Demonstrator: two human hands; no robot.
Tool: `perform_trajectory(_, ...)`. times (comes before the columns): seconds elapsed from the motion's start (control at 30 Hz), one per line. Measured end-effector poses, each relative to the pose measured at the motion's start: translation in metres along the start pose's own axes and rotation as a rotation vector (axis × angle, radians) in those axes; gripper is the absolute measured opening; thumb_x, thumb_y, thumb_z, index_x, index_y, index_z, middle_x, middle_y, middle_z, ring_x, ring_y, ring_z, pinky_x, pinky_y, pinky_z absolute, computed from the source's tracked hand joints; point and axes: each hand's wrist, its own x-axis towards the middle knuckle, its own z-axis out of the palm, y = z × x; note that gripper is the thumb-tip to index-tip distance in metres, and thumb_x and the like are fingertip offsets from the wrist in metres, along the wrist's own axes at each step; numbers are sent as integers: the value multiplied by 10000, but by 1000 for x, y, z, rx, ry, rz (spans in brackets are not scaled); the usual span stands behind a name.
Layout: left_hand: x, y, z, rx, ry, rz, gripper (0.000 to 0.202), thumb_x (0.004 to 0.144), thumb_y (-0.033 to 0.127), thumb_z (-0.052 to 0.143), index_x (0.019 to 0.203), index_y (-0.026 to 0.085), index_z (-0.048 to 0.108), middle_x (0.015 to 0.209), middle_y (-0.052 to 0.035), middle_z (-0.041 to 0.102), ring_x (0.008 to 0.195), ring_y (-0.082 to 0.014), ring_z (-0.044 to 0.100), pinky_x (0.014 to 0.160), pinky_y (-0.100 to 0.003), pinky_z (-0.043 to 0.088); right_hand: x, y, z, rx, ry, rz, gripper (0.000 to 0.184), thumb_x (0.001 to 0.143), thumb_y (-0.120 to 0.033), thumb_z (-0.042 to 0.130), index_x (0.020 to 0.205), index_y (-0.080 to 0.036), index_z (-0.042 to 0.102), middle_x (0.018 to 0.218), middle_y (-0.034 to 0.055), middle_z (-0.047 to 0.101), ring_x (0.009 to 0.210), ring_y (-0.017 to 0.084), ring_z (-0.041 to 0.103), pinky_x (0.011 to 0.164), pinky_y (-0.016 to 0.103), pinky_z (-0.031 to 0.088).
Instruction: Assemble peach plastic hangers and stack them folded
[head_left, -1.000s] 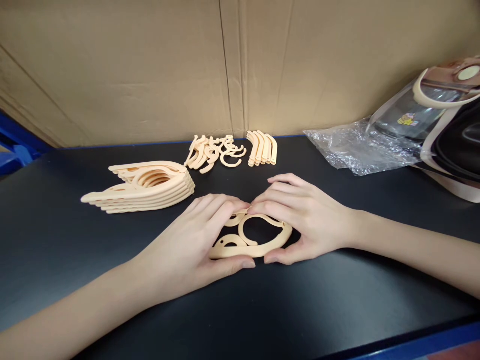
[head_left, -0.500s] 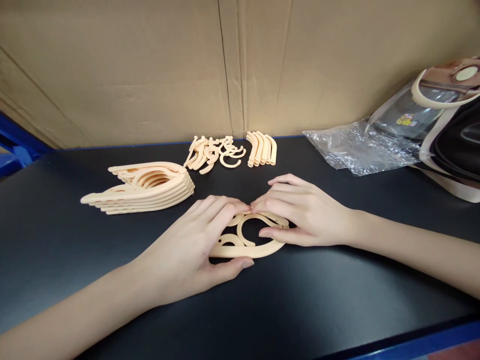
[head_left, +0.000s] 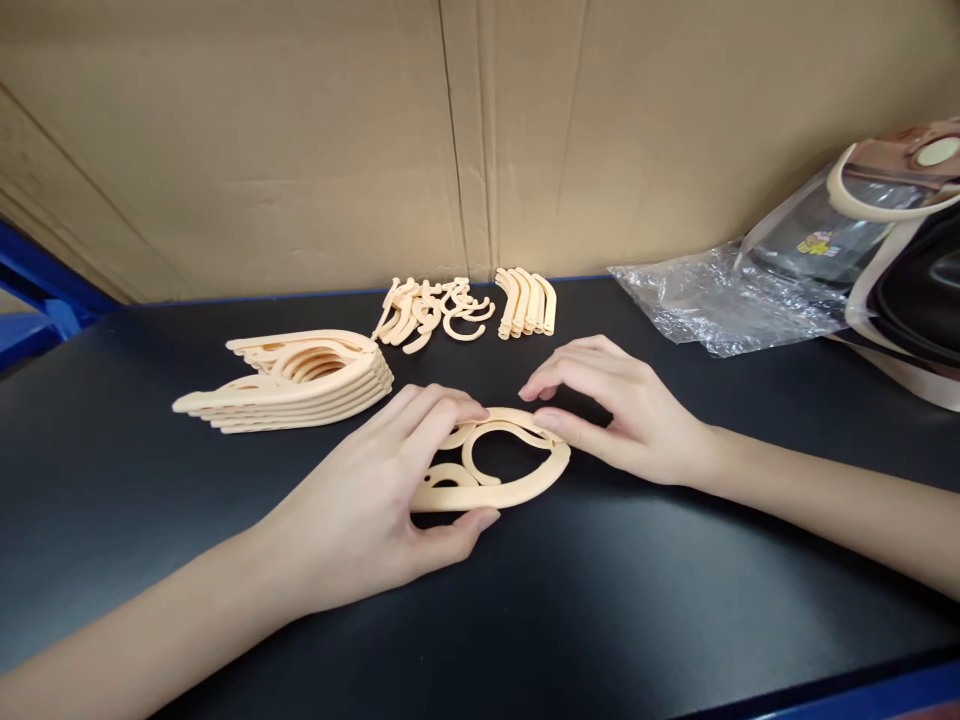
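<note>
A cream plastic folding hanger point(head_left: 517, 492), folded flat with its hook curled inside, lies on the black tabletop. My left hand point(head_left: 397, 480) grips its left part, fingers over the far edge and thumb along the near edge, so that end is hidden. At the hanger's right end is my right hand point(head_left: 615, 410), its thumb tip at the far rim and its fingers raised and apart, holding nothing. Behind my left hand stands a stack of the same folded hangers point(head_left: 300, 400).
Loose cream hooks and small parts point(head_left: 427, 310) lie in a pile at the table's back edge, beside a row of curved arm pieces point(head_left: 527, 300). At the right are a crumpled clear plastic bag point(head_left: 720, 300), a clear bottle point(head_left: 802, 225) and a black bag point(head_left: 915, 280). Cardboard point(head_left: 300, 150) lines the back.
My right hand has loosened from the hanger; its fingers have lifted off the far edge and spread from the thumb. My left hand keeps its grip, and the hanger has shifted slightly left.
</note>
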Motion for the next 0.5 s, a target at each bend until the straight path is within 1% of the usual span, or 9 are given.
perform_trajectory(0.13, 2, 3, -9, 22, 30, -27, 408, 839, 365, 615, 1194, 231, 466, 1248, -76, 549, 1106, -262, 542, 914, -410, 484, 1, 3, -2, 109, 66, 192, 219, 961, -386, 535, 904, -203, 643, 874, 9, 714, 838, 166, 649, 837, 315, 449)
perform_trajectory(0.2, 4, 4, -20, 67, 56, -60, 385, 869, 365, 583, 1217, 251, 462, 1258, -56, 537, 1131, -260, 526, 939, -412, 468, 2, 5, -3, 176, 74, 255, 243, 964, -401, 524, 899, -203, 650, 873, 8, 716, 814, 160, 648, 789, 296, 463)
perform_trajectory(0.27, 7, 2, -35, 108, 71, -108, 401, 885, 410, 555, 1241, 252, 461, 1252, -46, 526, 1110, -266, 528, 941, -422, 465, 2, 7, -3, 214, 69, 291, 251, 966, -402, 520, 905, -198, 654, 863, 8, 713, 803, 156, 647, 758, 282, 469)
perform_trajectory(0.33, 8, -6, -53, 193, 110, -204, 431, 871, 463, 559, 1225, 233, 479, 1158, -29, 551, 982, -232, 571, 865, -394, 494, 2, 8, -3, 224, 64, 308, 244, 961, -399, 532, 906, -197, 658, 859, 5, 713, 814, 156, 648, 746, 273, 468)
perform_trajectory(0.37, 8, -12, -62, 212, 117, -236, 463, 856, 505, 550, 1216, 221, 486, 1135, -18, 554, 953, -222, 572, 850, -387, 495, 2, 8, -3, 223, 61, 314, 239, 958, -398, 538, 906, -198, 660, 854, 3, 714, 820, 156, 650, 739, 269, 468)
perform_trajectory(0.4, 8, -19, -70, 217, 126, -258, 513, 833, 550, 547, 1218, 217, 490, 1136, -3, 558, 956, -222, 572, 872, -399, 490, 2, 8, -3, 218, 59, 319, 235, 955, -396, 543, 906, -200, 663, 854, 1, 716, 824, 155, 651, 732, 265, 467)
perform_trajectory(0.43, 6, -28, -77, 202, 122, -289, 541, 817, 573, 547, 1223, 221, 487, 1151, 12, 555, 979, -230, 568, 897, -422, 484, 3, 8, -2, 208, 53, 320, 230, 953, -394, 546, 904, -202, 664, 853, -1, 717, 820, 152, 652, 725, 262, 465)
perform_trajectory(0.47, 3, -37, -83, 183, 99, -335, 548, 818, 582, 532, 1234, 229, 475, 1148, 25, 549, 1004, -245, 559, 929, -471, 461, 3, 8, -2, 193, 38, 317, 225, 951, -390, 550, 899, -204, 665, 851, -2, 716, 808, 149, 650, 716, 259, 464)
perform_trajectory(0.5, 0, -46, -88, 144, 84, -380, 555, 814, 585, 535, 1243, 239, 466, 1147, 28, 542, 1060, -285, 532, 959, -535, 422, 3, 8, -2, 171, 16, 308, 220, 951, -384, 551, 894, -205, 666, 848, -3, 715, 794, 146, 648, 711, 258, 462)
